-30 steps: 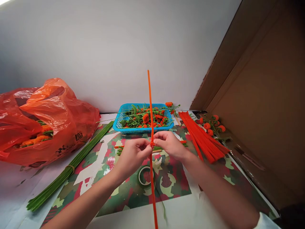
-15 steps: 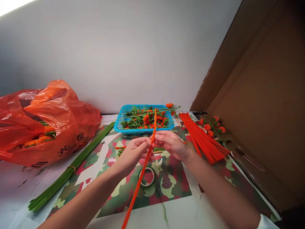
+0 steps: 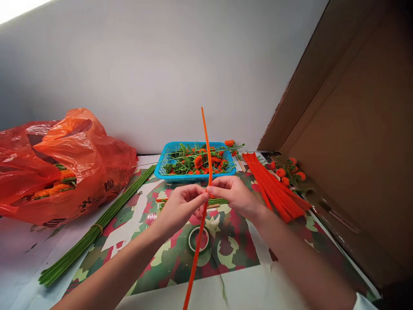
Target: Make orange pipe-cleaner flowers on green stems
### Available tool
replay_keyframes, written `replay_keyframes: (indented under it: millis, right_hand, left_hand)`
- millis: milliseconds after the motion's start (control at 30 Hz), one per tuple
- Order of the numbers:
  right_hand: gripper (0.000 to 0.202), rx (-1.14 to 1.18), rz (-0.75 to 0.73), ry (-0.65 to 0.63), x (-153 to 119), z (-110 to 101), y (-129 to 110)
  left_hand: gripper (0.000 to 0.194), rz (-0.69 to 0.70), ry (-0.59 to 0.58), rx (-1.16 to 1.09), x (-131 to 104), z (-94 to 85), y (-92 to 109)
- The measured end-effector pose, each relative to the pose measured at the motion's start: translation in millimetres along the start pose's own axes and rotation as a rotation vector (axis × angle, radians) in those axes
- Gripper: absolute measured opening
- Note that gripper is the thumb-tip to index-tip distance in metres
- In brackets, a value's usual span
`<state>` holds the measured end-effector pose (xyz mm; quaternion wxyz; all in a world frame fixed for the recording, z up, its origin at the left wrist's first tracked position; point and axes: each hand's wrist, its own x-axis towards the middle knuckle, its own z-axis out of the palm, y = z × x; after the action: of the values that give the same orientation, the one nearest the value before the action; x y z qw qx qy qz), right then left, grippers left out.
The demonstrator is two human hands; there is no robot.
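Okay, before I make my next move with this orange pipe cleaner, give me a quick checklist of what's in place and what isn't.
1. Left hand pinching the orange pipe cleaner: ok.
2. Right hand pinching it close beside the left: ok.
3. Pipe cleaner wholly in view: not ok; the upper tip shows, but the lower part runs out of the picture.
4. Spot between the fingertips secure: cannot tell; the fingers cover it.
5. Green pipe cleaners kept together: ok, a band goes around them.
6. Loose red-orange pipe cleaners neatly aligned: not ok; they lie fanned out.
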<state>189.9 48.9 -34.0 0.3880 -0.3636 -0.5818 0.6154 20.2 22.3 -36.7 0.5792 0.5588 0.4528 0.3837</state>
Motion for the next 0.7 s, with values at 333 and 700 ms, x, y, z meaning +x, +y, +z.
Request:
replay_keyframes:
  millis: [333,700]
  right_hand:
    - [0.027,0.093,0.03,-0.058,0.9,-1.3,-1.4]
    - [0.028,0.094,-0.003,-0.127,2.4,-1.8,6.8]
  left_hand:
    - [0.022,-0.078,-0.047,-0.204,3.7,-2.1,-9.6]
    - [0.027,-0.056,-0.044,-0.234,2.7,-0.5,-12.6]
